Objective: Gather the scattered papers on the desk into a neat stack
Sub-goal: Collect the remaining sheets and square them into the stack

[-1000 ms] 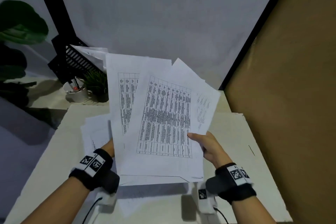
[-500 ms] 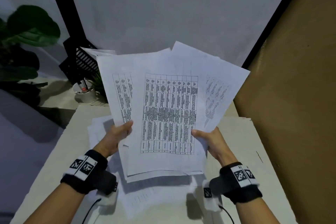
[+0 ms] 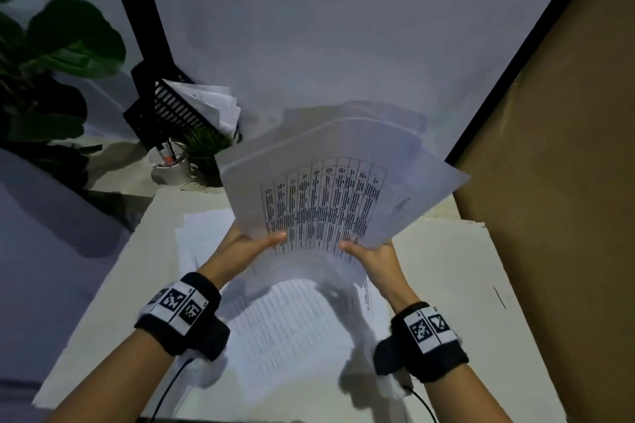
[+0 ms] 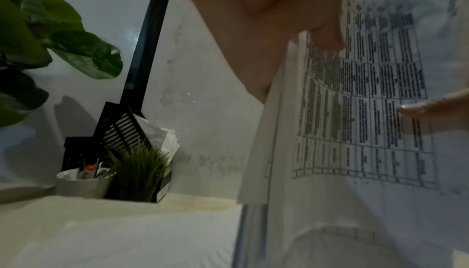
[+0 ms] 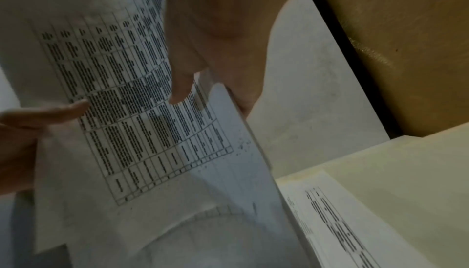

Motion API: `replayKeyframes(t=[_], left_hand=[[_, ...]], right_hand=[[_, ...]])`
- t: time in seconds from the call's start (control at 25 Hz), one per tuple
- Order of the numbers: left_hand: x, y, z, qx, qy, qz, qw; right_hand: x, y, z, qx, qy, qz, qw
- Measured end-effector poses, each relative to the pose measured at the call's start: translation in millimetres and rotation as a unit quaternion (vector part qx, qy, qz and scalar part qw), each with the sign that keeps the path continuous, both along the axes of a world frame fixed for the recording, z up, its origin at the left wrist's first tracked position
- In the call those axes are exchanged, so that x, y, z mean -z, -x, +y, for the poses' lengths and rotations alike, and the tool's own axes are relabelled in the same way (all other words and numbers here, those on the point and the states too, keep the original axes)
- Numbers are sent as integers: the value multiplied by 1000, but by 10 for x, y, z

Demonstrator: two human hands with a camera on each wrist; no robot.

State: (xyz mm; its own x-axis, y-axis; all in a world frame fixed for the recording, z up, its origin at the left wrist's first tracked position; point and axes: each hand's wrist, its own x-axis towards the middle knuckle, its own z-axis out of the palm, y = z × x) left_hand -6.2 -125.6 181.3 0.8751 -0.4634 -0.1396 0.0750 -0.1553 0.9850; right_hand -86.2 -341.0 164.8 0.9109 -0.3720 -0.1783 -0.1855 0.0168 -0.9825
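A bundle of white printed sheets (image 3: 330,203) with a table on the top page stands lifted over the pale desk (image 3: 457,285), its upper part blurred. My left hand (image 3: 254,244) grips its lower left edge, thumb on the front. My right hand (image 3: 367,251) grips the lower right edge the same way. The left wrist view shows the left thumb on the printed sheets (image 4: 360,99); the right wrist view shows the right thumb on the sheets (image 5: 142,111). More loose papers (image 3: 292,330) lie flat on the desk beneath the hands.
At the back left stand a black slatted tray (image 3: 165,110) holding paper, a white cup (image 3: 170,166) of pens and a small green plant (image 3: 206,148). A large leafy plant (image 3: 55,55) is further left. A brown board (image 3: 549,165) walls the right side.
The sheets have been drawn closer together and tipped away toward the back. Both hands moved inward along the bottom edge. More of the papers lying on the desk shows.
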Motion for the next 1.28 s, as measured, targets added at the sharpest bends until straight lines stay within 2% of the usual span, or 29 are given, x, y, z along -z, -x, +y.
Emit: replayKeyframes(t=[0.12,0.36,0.52,0.64,0.92,1.12,1.28], left_hand=[[84,33,38,-43,21,28,998],[-26,-47,85,-136,37,6,990],[-109,-62,151,-112,27,0,993],[-96,-59,155,-82,66,-7,994],[-156,-115,184,-74,105,-44,991],[-404,-128,102,-91,148,-110,979],[-482,-122,56,-104,152,-136,973]], right_hand=[[98,-19,72,6,-18,13,1000],[-147,-141,128,36,9,-66,997],[-191,-160,146,-9,-10,-89,996],[-203,-183,164,-15,15,-87,996],[-386,-230,129,-5,-6,-140,990],[-735,-334,247,68,-20,-181,981],[-854,-464,312,147,-23,-146,978]])
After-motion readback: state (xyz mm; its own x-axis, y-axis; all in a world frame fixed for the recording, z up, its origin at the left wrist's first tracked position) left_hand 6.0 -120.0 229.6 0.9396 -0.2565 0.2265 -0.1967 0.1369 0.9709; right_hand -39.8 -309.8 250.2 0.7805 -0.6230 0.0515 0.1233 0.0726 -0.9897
